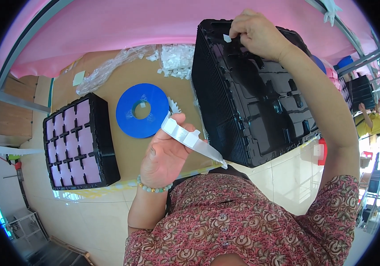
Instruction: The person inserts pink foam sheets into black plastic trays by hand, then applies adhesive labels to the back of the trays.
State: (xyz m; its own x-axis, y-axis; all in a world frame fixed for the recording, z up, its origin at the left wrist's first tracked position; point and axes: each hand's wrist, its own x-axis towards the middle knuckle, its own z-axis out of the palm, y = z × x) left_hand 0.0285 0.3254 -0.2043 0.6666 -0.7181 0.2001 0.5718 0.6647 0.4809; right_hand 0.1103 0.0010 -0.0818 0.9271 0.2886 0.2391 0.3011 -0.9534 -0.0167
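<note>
Resting, in the head view, at the far part of the stack of black trays (243, 97), your right hand (254, 35) is curling its fingers beside a small white tab (227, 38); whether they are pinching it, you cannot tell. Your left hand (165, 157) is lying palm up, thumb free, with a white strip (190, 138) bearing raised tabs running across its fingers; whether the fingers are clamping it is not showing. The strip's lower end is hanging near your patterned blouse (243, 204).

Risks are arising chiefly from that loose end: were it sticky, it could be catching on the blouse or folding onto itself. The tab could be landing crooked, since your right arm is spanning the glossy top tray at full reach. A sleeve or forearm dragging there could be shifting the stack.

Edges are mattering too: the stack and the pink-filled black tray (108, 155) are both standing close to the near edge of the desk (181, 93), with tiled floor (92, 221) showing beyond. Between them, the blue roll (127, 124) is narrowing the room; more bare surface is lying farther back, beside the clear wrap (105, 73).
</note>
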